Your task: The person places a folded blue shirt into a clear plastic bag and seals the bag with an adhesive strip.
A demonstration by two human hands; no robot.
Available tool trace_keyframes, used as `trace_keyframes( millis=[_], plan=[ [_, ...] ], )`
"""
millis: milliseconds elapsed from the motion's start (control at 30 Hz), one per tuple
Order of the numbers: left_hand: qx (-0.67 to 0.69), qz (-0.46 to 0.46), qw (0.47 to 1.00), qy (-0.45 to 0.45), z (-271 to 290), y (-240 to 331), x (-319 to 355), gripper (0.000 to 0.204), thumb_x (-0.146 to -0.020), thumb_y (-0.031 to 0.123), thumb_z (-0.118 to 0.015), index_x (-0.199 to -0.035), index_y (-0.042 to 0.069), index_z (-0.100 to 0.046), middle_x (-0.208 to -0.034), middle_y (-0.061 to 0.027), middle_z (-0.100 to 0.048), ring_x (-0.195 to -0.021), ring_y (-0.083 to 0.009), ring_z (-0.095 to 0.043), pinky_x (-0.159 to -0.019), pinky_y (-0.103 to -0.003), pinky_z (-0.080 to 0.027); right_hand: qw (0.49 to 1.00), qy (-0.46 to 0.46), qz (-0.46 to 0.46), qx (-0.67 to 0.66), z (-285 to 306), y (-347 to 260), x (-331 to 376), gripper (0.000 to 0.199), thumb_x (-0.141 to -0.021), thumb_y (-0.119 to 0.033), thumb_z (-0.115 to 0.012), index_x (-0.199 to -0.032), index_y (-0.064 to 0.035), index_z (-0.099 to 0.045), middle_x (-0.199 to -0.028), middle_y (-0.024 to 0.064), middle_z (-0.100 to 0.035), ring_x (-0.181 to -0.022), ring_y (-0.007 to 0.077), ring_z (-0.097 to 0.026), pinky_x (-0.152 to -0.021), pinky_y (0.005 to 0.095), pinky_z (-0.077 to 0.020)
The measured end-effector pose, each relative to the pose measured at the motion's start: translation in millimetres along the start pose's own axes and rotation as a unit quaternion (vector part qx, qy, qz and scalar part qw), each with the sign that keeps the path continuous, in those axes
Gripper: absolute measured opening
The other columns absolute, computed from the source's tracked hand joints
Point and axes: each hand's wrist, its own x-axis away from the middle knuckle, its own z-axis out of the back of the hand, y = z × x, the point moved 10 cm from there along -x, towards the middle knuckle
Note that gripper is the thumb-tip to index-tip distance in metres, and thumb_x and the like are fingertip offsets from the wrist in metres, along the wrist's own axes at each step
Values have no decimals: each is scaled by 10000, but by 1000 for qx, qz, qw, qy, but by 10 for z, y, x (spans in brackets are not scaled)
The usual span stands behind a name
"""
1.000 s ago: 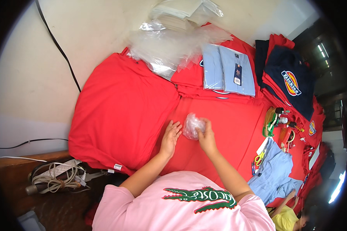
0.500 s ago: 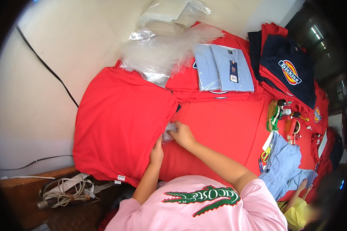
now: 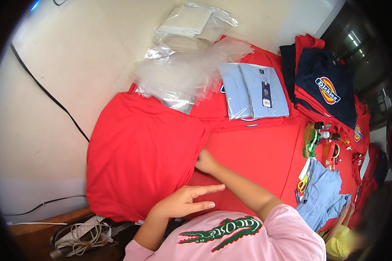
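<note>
the draped red cloth (image 3: 143, 163) lies at left, its right edge hiding the fingertips of the right hand (image 3: 206, 162), whose grip i cannot tell; nearer, the left hand (image 3: 184, 201) spreads thumb from fingers; far off lie bagged light-blue garments (image 3: 262, 96)

- Middle of frame bright, evenly lit; soft shadows in red cloth (image 3: 143, 161).
- Light strips (image 3: 353, 40), upper right, glow against dark surroundings.
- White glints on clear bags (image 3: 178, 74), upper centre.
- Lower left corner dim.
- Fisheye distortion: black rim, edges bowed.
- Person in yellow (image 3: 336, 244), lower right: blurred, detail lost.
</note>
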Motion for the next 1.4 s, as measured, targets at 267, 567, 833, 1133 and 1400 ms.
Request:
trace_keyframes(
  millis=[267, 567, 833, 1133, 1400],
  plan=[
    [-500, -192, 781, 322, 1770, 824, -1529, 406, -979, 93, -725, -1384, 61, -732, -1408, -196, -729, -1314, -395, -685, -1086, -468, -547, 944, 158, -189, -220, 1560, 623, 1498, 196, -1083, -81, -690, -1228, 33, -756, -1079, 80, -768, -907, 140, -732, -871, 298, -616],
    [-400, -159, 783, 448, 2245, 1341, -2009, 269, -1072, 272, -672, -996, 21, -728, -828, -211, -735, -821, -330, -772, -727, -479, -554, 900, 303, -212, -233, 1791, 867, 2722, 235, -1074, -80, -704, -1290, 9, -731, -1124, 76, -787, -894, 131, -727, -803, 263, -577],
    [192, -18, 978, 75, -296, 1264, -1365, 300, -1145, 393, -599, -1079, 101, -611, -1044, -106, -795, -865, -361, -828, -618, -391, -642, 899, 323, 75, -285, 2334, -402, 2450, 954, -968, -457, -806, -1697, -58, -339, -1668, 178, -469, -1525, 289, -469, -1193, 475, -442],
    [70, -63, 995, -11, -1705, 844, -1035, 292, -1144, 305, -623, -1090, 43, -740, -1087, -130, -817, -811, -157, -785, -689, -315, -663, 868, 364, 136, -308, 3204, -1230, 3916, 214, -1062, -147, -727, -1184, 23, -775, -980, 89, -789, -769, 156, -718, -707, 287, -569],
    [118, -30, 992, -34, -2897, 370, -1184, 333, -1120, 352, -679, -917, 88, -700, -750, 5, -685, -625, -93, -685, -569, -263, -574, 807, 491, 77, -319, 3207, -1024, 5681, 321, -1126, -269, -669, -1076, 23, -791, -852, 55, -752, -574, 101, -646, -510, 240, -518]
  ],
)
